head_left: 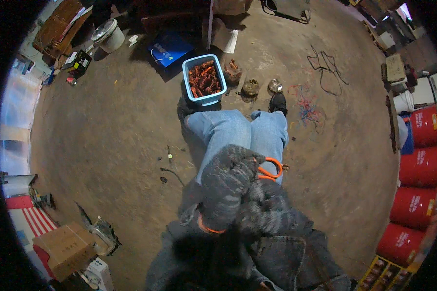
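Grey patterned sleeves (230, 182) are bunched together over my lap, and neither of my hands shows. An orange cord-like loop (272, 169) comes out by the sleeves and rests over my right thigh; a small brass-coloured tip (285, 167) is beside it. Whether a hand grips this loop is hidden. Between and beyond my feet stands a light blue tub (203, 101), filled with reddish-brown, copper-like scrap (205, 80). To its right sit a container of similar scrap (232, 72), a container with dull yellowish bits (250, 87) and a container with silvery contents (275, 86).
Thin red and blue wires (307, 106) and a tangled black cable (325, 68) lie to the right. Cable offcuts (172, 172) are scattered at left. A blue box (170, 50), a white bucket (108, 36), a cardboard box (65, 247) and stacked red containers (420, 167) stand around.
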### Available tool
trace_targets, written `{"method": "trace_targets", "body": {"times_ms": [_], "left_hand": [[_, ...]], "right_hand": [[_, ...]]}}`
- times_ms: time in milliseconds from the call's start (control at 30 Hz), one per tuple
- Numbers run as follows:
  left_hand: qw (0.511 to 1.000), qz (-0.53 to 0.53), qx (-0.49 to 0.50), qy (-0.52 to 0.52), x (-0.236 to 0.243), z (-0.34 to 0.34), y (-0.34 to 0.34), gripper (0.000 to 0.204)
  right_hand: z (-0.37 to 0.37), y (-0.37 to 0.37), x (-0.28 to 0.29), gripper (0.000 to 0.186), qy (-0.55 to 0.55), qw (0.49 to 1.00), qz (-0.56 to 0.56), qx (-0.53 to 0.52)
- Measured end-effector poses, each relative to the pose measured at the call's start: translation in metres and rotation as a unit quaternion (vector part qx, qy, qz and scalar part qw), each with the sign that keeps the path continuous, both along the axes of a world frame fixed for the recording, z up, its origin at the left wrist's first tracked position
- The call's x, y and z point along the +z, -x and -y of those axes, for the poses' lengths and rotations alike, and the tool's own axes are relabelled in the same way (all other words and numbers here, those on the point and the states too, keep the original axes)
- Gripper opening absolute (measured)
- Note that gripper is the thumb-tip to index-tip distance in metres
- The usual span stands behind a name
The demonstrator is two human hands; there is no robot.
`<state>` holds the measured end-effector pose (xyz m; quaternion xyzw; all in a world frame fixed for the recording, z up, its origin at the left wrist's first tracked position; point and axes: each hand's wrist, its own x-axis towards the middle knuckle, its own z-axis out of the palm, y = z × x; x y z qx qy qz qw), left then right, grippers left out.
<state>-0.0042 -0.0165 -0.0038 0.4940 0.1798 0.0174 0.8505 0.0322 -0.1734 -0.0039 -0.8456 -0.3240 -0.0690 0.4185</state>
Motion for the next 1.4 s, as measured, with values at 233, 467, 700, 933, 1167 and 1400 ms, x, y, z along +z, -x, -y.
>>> {"method": "trace_targets", "body": {"times_ms": [233, 467, 700, 933, 1167, 1400], "left_hand": [[0.994, 0.037, 0.036, -0.098, 0.002, 0.004, -0.006, 0.014], [0.991, 0.035, 0.053, -0.122, 0.008, -0.003, -0.005, 0.011], [0.98, 0.053, 0.054, -0.181, 0.003, -0.006, -0.005, 0.016], [0.973, 0.055, 0.168, -0.147, -0.003, -0.002, -0.012, 0.016], [0.969, 0.108, 0.216, -0.045, 0.001, -0.003, -0.011, 0.016], [0.979, 0.085, 0.111, 0.149, 0.005, -0.017, 0.003, 0.015]], "right_hand": [[-0.001, 0.006, -0.035, 0.012, -0.013, 0.999, 0.007, -0.048], [0.006, -0.02, -0.022, 0.016, -0.243, 0.942, -0.034, -0.229], [-0.004, -0.044, 0.005, 0.029, -0.209, 0.941, -0.024, -0.265], [-0.012, -0.017, 0.008, 0.015, -0.089, 0.982, -0.167, 0.01], [-0.033, 0.01, -0.008, 0.028, 0.006, 0.998, -0.022, 0.056], [-0.039, 0.015, -0.026, 0.029, -0.06, 0.985, -0.104, 0.122]]}}
